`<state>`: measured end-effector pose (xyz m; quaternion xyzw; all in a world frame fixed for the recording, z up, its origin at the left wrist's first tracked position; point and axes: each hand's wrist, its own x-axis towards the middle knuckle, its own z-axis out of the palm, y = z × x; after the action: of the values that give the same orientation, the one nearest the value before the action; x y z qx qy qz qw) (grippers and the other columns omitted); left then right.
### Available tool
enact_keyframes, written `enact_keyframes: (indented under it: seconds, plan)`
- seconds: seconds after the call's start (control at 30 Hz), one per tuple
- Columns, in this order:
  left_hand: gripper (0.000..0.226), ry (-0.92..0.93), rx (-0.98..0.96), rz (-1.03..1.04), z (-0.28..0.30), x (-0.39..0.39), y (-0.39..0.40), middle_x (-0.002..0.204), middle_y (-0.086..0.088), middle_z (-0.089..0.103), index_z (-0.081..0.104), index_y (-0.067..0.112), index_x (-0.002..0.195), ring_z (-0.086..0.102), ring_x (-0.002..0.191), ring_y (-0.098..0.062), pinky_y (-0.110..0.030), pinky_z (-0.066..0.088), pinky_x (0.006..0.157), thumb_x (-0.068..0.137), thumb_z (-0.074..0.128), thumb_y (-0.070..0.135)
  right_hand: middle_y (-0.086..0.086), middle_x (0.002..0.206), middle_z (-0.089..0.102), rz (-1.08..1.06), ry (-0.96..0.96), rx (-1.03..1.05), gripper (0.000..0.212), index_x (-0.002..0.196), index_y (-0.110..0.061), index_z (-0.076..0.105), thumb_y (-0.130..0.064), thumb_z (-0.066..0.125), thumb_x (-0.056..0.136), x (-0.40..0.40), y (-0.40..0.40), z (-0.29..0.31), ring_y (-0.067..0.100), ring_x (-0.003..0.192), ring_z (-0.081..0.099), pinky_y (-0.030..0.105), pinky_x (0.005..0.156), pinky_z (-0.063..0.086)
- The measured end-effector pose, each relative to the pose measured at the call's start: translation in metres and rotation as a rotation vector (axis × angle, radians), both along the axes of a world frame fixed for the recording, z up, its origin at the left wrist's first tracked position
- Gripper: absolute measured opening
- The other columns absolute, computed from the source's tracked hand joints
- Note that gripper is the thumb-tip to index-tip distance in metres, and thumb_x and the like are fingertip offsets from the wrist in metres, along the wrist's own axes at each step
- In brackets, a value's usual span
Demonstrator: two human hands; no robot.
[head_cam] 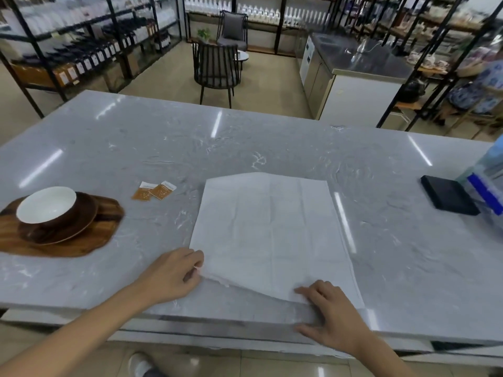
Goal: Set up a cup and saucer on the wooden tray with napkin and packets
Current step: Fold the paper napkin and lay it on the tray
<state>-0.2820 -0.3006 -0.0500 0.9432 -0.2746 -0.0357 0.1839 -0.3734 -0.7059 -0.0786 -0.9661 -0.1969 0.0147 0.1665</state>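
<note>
Head view, looking down at my two hands on a grey marbled desk (272,142). My left hand (171,273) pinches the near left corner of a white napkin (268,227) between thumb and fingertips, lifting that edge slightly. My right hand (330,312) lies at the napkin's near right corner with fingers fairly straight on the paper and the thumb lower, at the desk's near rim; whether it pins or pinches that corner I cannot tell.

The napkin is spread open at the centre, creased into squares. To fold it well, I judge I should raise both near corners together and carry them toward twelve o'clock, matching the far edge before pressing the crease.

At nine o'clock sits the wooden tray (89,240), carrying a dark saucer (79,229) with a white-lined cup (46,205) on it. Two brown packets (153,190) lie at about ten o'clock, between tray and napkin, not yet on the tray. At three o'clock lie a flat black object (449,195) and a clear box (487,180). Open desk lies beyond the napkin; its near edge is right under my wrists.
</note>
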Motion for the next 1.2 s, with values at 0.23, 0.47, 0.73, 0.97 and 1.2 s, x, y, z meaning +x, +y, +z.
enact_keyframes:
  seconds: [0.23, 0.47, 0.73, 0.97, 1.2]
  plan:
    - [0.013, -0.071, -0.106, 0.020, 0.002, -0.025, 0.015, 0.069, 0.009, 0.055, 0.060, 0.022, 0.081, 0.050, 0.062, -0.008, -0.027, 0.047, 0.055, 0.081, 0.047, 0.025, -0.011, 0.110, 0.052, 0.001, 0.140, -0.069, 0.057, 0.139, -0.032, 0.055, -0.043, 0.075, 0.086, -0.017, -0.029, 0.003, 0.004, 0.091, 0.050, 0.023, 0.075, 0.054]
    - [0.007, -0.008, -0.107, 0.037, -0.002, -0.031, 0.026, 0.073, 0.007, 0.061, 0.062, 0.024, 0.080, 0.058, 0.067, -0.010, -0.031, 0.054, 0.060, 0.079, 0.055, 0.022, -0.014, 0.091, 0.054, 0.018, 0.262, -0.192, 0.031, 0.114, -0.032, 0.055, -0.036, 0.074, 0.089, -0.009, -0.032, 0.020, 0.005, 0.075, 0.049, 0.017, 0.063, 0.040]
    - [0.022, 0.033, -0.103, 0.013, -0.012, -0.034, 0.033, 0.077, 0.015, 0.063, 0.069, 0.031, 0.081, 0.059, 0.071, -0.002, -0.023, 0.053, 0.064, 0.080, 0.076, 0.010, -0.004, 0.084, 0.062, 0.013, 0.314, -0.086, 0.011, 0.090, -0.017, 0.060, -0.013, 0.069, 0.086, -0.016, -0.035, 0.026, 0.011, 0.070, 0.055, 0.014, 0.063, 0.040]
    - [0.027, 0.215, -0.274, 0.137, 0.009, -0.034, 0.036, 0.091, 0.021, 0.073, 0.079, 0.037, 0.081, 0.069, 0.085, -0.003, -0.017, 0.057, 0.073, 0.080, 0.083, 0.010, -0.009, 0.094, 0.064, -0.037, 0.221, 0.008, 0.009, 0.092, -0.021, 0.068, -0.014, 0.068, 0.087, -0.014, -0.049, 0.060, 0.004, 0.086, 0.060, 0.023, 0.079, 0.052]
    - [0.011, 0.157, -0.509, 0.124, 0.074, -0.036, 0.044, 0.080, 0.001, 0.072, 0.073, 0.022, 0.080, 0.070, 0.079, -0.016, -0.023, 0.058, 0.080, 0.078, 0.076, 0.011, -0.013, 0.091, 0.073, -0.101, 0.243, 0.188, 0.027, 0.089, -0.035, 0.068, -0.008, 0.067, 0.092, -0.009, -0.064, 0.118, 0.009, 0.086, 0.069, 0.018, 0.075, 0.053]
